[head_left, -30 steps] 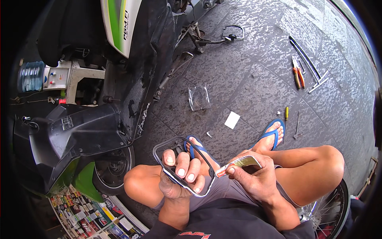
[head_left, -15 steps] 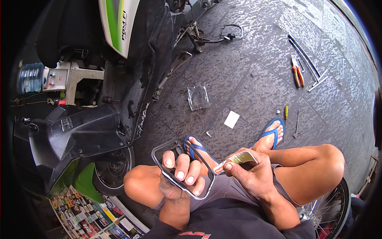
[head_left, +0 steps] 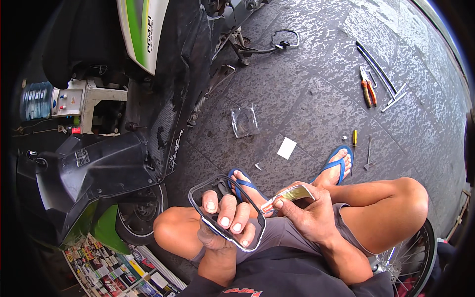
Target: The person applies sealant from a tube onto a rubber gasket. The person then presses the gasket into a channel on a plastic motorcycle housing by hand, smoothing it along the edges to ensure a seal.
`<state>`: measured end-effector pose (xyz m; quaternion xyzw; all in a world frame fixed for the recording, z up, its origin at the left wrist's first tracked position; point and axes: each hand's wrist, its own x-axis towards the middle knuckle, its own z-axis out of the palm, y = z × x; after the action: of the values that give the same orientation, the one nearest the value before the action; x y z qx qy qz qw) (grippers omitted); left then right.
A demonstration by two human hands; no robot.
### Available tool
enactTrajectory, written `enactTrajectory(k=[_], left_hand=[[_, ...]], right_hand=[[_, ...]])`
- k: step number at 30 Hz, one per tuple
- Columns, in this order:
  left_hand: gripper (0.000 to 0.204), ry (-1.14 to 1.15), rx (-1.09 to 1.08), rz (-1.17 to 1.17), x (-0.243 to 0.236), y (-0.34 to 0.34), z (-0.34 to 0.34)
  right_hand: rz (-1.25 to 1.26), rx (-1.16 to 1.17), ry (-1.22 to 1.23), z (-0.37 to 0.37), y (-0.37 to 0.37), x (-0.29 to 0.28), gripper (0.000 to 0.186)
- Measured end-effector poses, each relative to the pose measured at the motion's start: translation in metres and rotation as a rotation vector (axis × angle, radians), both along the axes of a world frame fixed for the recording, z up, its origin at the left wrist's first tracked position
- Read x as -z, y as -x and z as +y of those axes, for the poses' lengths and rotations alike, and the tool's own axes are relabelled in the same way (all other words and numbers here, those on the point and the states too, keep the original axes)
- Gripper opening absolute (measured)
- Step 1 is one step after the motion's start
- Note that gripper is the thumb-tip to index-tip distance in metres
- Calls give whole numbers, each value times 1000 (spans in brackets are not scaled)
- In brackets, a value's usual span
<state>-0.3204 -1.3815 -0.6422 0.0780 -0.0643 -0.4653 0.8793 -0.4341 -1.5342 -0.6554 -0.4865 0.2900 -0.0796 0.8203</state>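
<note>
My left hand (head_left: pixel 225 218) grips a thin black plastic frame (head_left: pixel 192 194), rounded and roughly four-sided, with the fingers passing through its opening. A white line runs along the frame's near edge. In my right hand (head_left: pixel 310 216), thumb and fingers pinch a flattened, curled squeeze tube (head_left: pixel 293 194) of silvery-yellow foil with red print. The tube's left end is at the frame's right side; whether the two touch, I cannot tell. Both hands are over my lap.
A scooter (head_left: pixel 163 99) stands on the left, above a rack of small packets (head_left: pixel 106 270). On the dark tiles lie pliers (head_left: pixel 367 89), a T-handle wrench (head_left: pixel 394 99), a yellow-handled screwdriver (head_left: pixel 355 138), a white card (head_left: pixel 286 148) and a clear plastic bag (head_left: pixel 245 121). Behind my right knee is a spoked wheel (head_left: pixel 420 262).
The tube in my right hand has shifted slightly left and away from me, along the frame's right edge. My left hand keeps its hold on the frame.
</note>
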Motion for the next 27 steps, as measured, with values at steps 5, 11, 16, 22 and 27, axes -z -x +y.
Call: enactTrajectory(k=[5,11,16,22,27], left_hand=[[21,-1,7,9,0,1,-1],[24,59,45,-29,4,1,-2],[24,46,54,-29,5,2,-1],[24,15,41,-10,5,5,-1],[22,-1,58,2,1,7,0]], right_hand=[[4,15,-10,2,-1,5,10],[-4,45,-86,6,-3,10,10],[10,22,-59,4,-7,8,8],[-10,3,-56,2,-12,6,8],[-40,50,-71,1,-16,3,7]])
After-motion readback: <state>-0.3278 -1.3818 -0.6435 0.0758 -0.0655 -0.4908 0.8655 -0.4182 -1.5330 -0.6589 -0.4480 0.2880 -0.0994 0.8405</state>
